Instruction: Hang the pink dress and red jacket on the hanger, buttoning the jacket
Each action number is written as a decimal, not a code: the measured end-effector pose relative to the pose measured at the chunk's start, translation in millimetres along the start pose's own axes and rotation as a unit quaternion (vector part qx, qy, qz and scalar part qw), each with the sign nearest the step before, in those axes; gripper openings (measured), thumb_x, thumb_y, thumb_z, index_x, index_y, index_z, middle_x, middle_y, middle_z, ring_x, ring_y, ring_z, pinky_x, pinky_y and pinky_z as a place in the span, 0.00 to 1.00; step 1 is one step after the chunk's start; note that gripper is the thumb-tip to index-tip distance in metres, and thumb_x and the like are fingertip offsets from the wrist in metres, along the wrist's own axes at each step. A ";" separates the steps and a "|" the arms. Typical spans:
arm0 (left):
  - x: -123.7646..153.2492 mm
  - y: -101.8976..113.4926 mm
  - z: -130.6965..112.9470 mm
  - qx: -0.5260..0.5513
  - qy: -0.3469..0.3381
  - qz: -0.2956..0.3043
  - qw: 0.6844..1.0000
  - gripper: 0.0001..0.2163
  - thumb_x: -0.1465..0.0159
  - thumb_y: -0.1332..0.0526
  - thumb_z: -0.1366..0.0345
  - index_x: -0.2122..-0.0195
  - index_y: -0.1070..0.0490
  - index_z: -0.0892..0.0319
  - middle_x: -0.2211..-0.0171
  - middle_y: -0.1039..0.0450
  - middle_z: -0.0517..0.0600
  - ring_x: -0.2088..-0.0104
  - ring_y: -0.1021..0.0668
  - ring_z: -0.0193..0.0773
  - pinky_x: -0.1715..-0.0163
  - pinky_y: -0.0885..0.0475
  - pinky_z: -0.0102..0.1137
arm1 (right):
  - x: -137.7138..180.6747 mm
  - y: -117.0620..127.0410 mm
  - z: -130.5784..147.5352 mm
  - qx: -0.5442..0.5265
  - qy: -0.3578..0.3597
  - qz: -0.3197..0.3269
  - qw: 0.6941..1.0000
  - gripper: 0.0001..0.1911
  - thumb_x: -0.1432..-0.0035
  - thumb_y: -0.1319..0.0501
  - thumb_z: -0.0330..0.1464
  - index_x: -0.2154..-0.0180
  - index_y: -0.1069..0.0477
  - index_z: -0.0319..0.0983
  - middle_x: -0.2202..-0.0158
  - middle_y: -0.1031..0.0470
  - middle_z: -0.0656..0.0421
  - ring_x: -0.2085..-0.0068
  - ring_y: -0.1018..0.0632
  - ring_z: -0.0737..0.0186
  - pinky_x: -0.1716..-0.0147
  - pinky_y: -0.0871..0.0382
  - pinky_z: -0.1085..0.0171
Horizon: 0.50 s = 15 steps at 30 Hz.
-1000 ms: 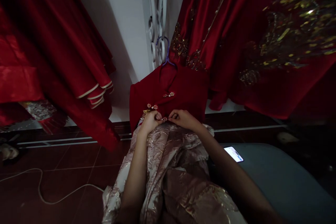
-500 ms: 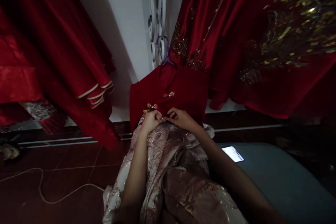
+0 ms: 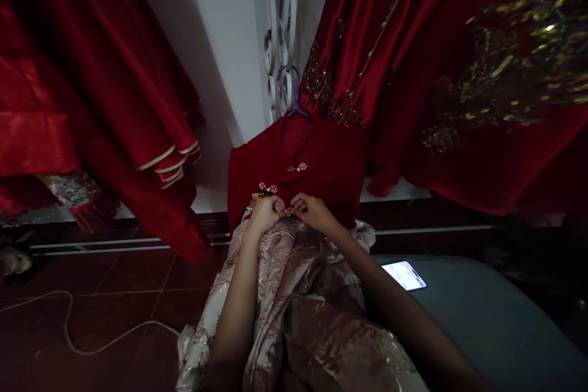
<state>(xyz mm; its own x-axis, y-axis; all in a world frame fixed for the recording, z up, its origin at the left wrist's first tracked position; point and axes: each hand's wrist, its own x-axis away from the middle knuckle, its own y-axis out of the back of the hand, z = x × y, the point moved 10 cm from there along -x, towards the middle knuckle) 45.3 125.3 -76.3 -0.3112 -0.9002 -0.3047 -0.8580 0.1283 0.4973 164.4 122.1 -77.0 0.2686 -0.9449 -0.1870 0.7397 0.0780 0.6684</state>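
Observation:
A red top (image 3: 257, 162) hangs from a purple hanger (image 3: 297, 98) in front of me, its neck opening facing up. Both my left hand (image 3: 266, 214) and my right hand (image 3: 314, 212) are closed at its lower front edge. Their fingertips pinch a small beaded clasp (image 3: 289, 211) from either side, partly hidden by the fingers. Higher on the front sits another beaded clasp (image 3: 298, 167). A beaded flower ornament (image 3: 268, 188) with gold-coloured parts lies just above my left hand. Shiny patterned fabric (image 3: 280, 275) spreads below both hands, under my forearms.
Red garments (image 3: 151, 104) hang on the left, and a red gown (image 3: 390, 104) with gold sequins hangs on the right. A white scrolled metal frame (image 3: 272, 12) stands behind the hanger. A lit phone (image 3: 404, 275) rests on a grey-green surface (image 3: 478, 312). A white cable (image 3: 114, 340) crosses the tiled floor.
The view has shifted slightly. My hands stay at the same clasp, with the right fingers a little more curled and closer to the left hand.

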 end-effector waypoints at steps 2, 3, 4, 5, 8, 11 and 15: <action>0.0 -0.2 0.9 0.002 0.000 0.001 1.000 0.09 0.51 0.33 0.64 0.73 0.30 0.62 0.76 0.27 0.47 0.75 0.27 0.30 0.72 0.33 0.25 | -0.6 -1.5 0.6 -0.011 0.005 0.001 1.000 0.06 0.50 0.39 0.27 0.66 0.30 0.38 0.69 0.23 0.58 0.67 0.22 0.67 0.67 0.30 0.70; 0.1 -0.1 0.8 0.003 0.000 0.002 1.000 0.09 0.52 0.33 0.64 0.73 0.29 0.62 0.76 0.27 0.47 0.75 0.27 0.30 0.71 0.33 0.25 | -0.6 -1.9 1.0 -0.013 0.008 0.002 1.000 0.06 0.50 0.39 0.27 0.66 0.30 0.38 0.69 0.23 0.58 0.67 0.22 0.67 0.67 0.30 0.70; 0.2 0.3 0.3 0.006 0.001 0.001 1.000 0.09 0.52 0.33 0.65 0.73 0.29 0.62 0.76 0.27 0.47 0.75 0.27 0.30 0.71 0.33 0.26 | -0.6 -2.4 1.3 -0.014 0.009 0.003 1.000 0.06 0.50 0.39 0.26 0.66 0.30 0.38 0.69 0.23 0.58 0.67 0.22 0.67 0.66 0.30 0.70; 0.4 0.9 -0.4 0.008 0.002 0.000 1.000 0.08 0.52 0.33 0.65 0.73 0.29 0.63 0.76 0.27 0.47 0.75 0.27 0.30 0.71 0.33 0.26 | -0.6 -2.6 1.4 -0.014 0.010 0.004 1.000 0.07 0.50 0.40 0.26 0.66 0.30 0.38 0.69 0.22 0.58 0.67 0.22 0.67 0.66 0.29 0.70; 0.9 1.6 -3.2 0.015 0.007 0.003 1.000 0.08 0.53 0.33 0.67 0.74 0.28 0.63 0.76 0.27 0.47 0.75 0.27 0.31 0.72 0.33 0.26 | 0.0 -2.4 2.3 -0.011 0.013 0.005 1.000 0.07 0.51 0.39 0.25 0.66 0.30 0.38 0.69 0.22 0.58 0.67 0.22 0.67 0.67 0.29 0.70; 1.5 2.2 -4.6 0.027 0.013 0.004 1.000 0.07 0.54 0.33 0.70 0.74 0.28 0.63 0.77 0.27 0.47 0.75 0.27 0.30 0.72 0.33 0.25 | 0.7 -1.4 4.1 -0.017 0.017 0.001 1.000 0.07 0.51 0.39 0.25 0.67 0.30 0.38 0.70 0.23 0.59 0.68 0.22 0.67 0.67 0.29 0.70; 1.8 4.0 0.4 0.053 0.037 -0.009 0.998 0.08 0.56 0.33 0.71 0.74 0.28 0.64 0.77 0.26 0.47 0.76 0.26 0.29 0.72 0.32 0.25 | 1.4 1.3 6.3 -0.029 0.016 -0.006 0.999 0.08 0.52 0.41 0.24 0.67 0.29 0.37 0.69 0.22 0.58 0.67 0.22 0.68 0.67 0.29 0.70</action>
<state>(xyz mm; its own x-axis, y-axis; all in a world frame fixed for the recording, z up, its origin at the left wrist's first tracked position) 41.1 124.3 -75.2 -0.2670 -0.9305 -0.2509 -0.9031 0.1507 0.4021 161.8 118.9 -71.9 0.2778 -0.9356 -0.2178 0.7778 0.0860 0.6227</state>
